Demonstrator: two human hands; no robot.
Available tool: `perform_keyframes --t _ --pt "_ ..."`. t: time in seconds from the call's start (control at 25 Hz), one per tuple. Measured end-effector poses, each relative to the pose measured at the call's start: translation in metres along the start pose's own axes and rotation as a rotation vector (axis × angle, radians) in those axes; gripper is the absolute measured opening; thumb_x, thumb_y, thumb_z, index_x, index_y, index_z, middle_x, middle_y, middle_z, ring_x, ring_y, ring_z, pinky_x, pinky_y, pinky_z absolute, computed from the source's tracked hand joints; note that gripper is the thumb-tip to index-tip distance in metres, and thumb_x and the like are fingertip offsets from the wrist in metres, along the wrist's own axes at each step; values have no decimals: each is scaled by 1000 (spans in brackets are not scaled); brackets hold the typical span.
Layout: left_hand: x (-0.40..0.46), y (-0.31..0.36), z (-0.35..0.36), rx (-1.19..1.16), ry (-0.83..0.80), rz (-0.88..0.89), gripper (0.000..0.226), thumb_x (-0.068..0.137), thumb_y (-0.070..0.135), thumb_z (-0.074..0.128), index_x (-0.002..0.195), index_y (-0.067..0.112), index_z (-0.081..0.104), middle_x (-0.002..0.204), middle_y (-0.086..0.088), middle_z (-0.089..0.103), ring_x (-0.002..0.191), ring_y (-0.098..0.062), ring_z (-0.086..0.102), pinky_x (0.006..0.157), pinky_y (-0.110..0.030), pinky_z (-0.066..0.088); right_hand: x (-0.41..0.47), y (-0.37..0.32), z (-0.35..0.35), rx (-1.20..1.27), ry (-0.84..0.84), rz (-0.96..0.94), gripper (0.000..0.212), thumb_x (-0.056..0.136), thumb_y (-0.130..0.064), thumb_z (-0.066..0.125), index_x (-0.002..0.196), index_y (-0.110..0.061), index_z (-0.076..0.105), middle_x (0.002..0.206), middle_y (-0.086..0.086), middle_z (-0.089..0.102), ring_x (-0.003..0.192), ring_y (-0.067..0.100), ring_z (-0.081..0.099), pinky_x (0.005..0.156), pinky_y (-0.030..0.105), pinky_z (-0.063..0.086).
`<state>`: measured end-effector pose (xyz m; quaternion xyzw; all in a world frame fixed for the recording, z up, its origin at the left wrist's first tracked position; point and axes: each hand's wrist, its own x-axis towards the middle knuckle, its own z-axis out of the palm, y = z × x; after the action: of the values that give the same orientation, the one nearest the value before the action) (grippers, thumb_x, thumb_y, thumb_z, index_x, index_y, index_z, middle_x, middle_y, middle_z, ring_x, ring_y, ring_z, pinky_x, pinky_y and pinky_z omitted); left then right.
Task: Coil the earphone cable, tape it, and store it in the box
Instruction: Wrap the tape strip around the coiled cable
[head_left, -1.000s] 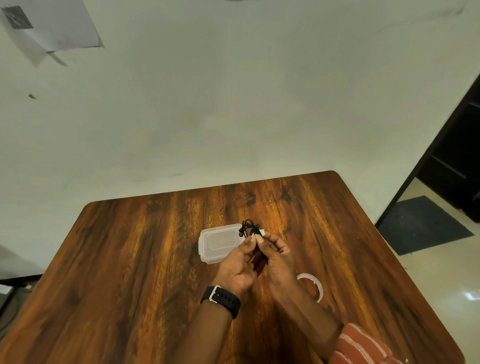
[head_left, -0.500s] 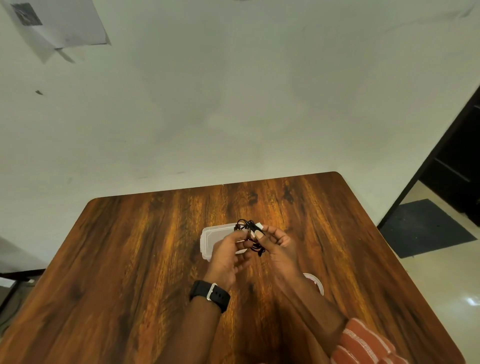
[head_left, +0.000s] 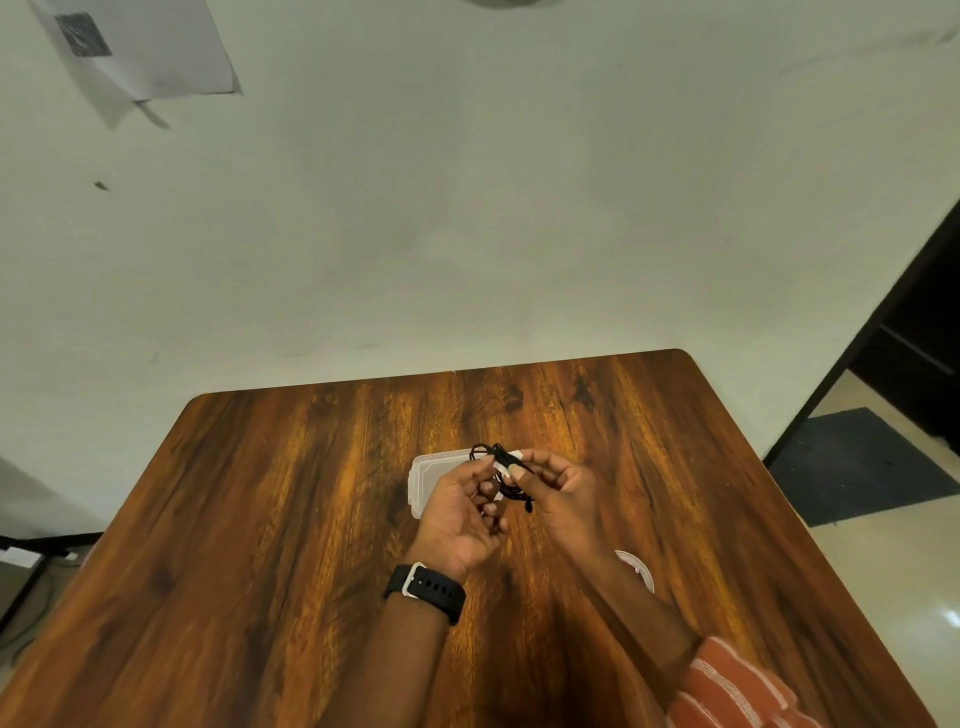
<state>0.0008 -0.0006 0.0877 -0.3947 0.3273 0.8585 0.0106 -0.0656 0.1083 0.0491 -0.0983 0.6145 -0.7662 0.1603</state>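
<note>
The black earphone cable (head_left: 500, 457) is bunched into a small coil, held above the middle of the wooden table (head_left: 260, 519). My left hand (head_left: 460, 514) pinches it from the left and my right hand (head_left: 563, 493) grips it from the right. A pale strip of tape (head_left: 511, 458) shows at the fingertips on the coil. A loose end of cable hangs down between the hands. The clear plastic box (head_left: 426, 483) lies on the table just behind and under my hands, its lid on, partly hidden by them. The tape roll (head_left: 641, 569) lies by my right forearm, half covered.
A black watch (head_left: 427, 592) sits on my left wrist. The table's far edge meets a pale wall. A sheet of paper (head_left: 140, 47) hangs on the wall at the upper left. To the right, the floor holds a dark mat (head_left: 857, 462) by a dark doorway.
My hands have shifted slightly apart and rotated the coil. The left hand has turned palm-up, and a loose cable end now hangs between the hands.
</note>
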Motion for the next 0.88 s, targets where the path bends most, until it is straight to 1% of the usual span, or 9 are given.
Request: perform_keyframes --t 0.16,0.36,0.48,0.56,0.64,0.68,0.72,0.8,0.88 --pt "-1 0 0 -5 -24 -1 28 78 44 74 76 16 72 54 7 46 52 -9 38 59 -28 34 0 2 0 -56 -20 -32 19 82 -1 73 101 -3 74 95 14 76 90 28 73 72 27 58" --pt "3 -2 3 -107 12 -10 17 82 31 71 74 18 65 47 9 41 45 -6 34 57 -26 30 -8 -1 5 -16 -29 -8 19 82 0 72 86 -19 75 80 4 77 74 19 72 61 25 54" --pt "-7 -2 -4 -178 12 -28 16 85 31 65 80 16 65 51 9 38 42 -7 31 53 -25 28 -7 -5 3 4 -44 -2 20 83 5 69 86 -14 74 74 3 76 66 12 71 57 20 54" --pt "-19 -8 -8 -133 113 92 16 86 29 59 82 14 63 53 8 39 40 -8 32 45 -23 27 -4 -8 -1 80 -40 61 16 83 6 69 88 -9 73 75 8 76 65 14 72 60 24 59" --pt "-30 -16 -17 170 361 500 6 86 19 62 85 15 59 67 4 53 54 -15 51 47 -25 39 -2 -12 -6 160 -38 135 14 82 5 69 94 0 72 79 16 76 66 20 73 60 28 61" --pt "-35 -15 -19 391 472 743 12 84 16 68 92 19 59 81 3 58 69 -19 60 55 -29 49 0 -13 -8 162 -47 156 16 81 5 69 97 3 71 82 18 75 67 21 73 59 28 60" --pt "-36 -12 -24 642 489 951 28 80 16 73 103 25 58 94 7 60 83 -19 63 65 -34 55 0 -15 -10 146 -69 170 19 81 5 70 100 6 70 84 19 75 67 20 73 58 27 59" --pt "-32 5 -27 1104 304 1178 59 75 30 78 127 33 51 115 21 58 103 -9 60 87 -38 51 2 -19 -12 91 -134 180 21 81 3 70 101 8 70 85 19 75 67 19 72 58 24 57" --pt "-28 23 -25 1398 58 1175 77 75 43 76 142 34 40 127 24 56 115 -2 55 104 -40 39 2 -24 -13 22 -235 194 19 80 2 71 99 7 71 83 15 76 68 17 72 59 22 56"
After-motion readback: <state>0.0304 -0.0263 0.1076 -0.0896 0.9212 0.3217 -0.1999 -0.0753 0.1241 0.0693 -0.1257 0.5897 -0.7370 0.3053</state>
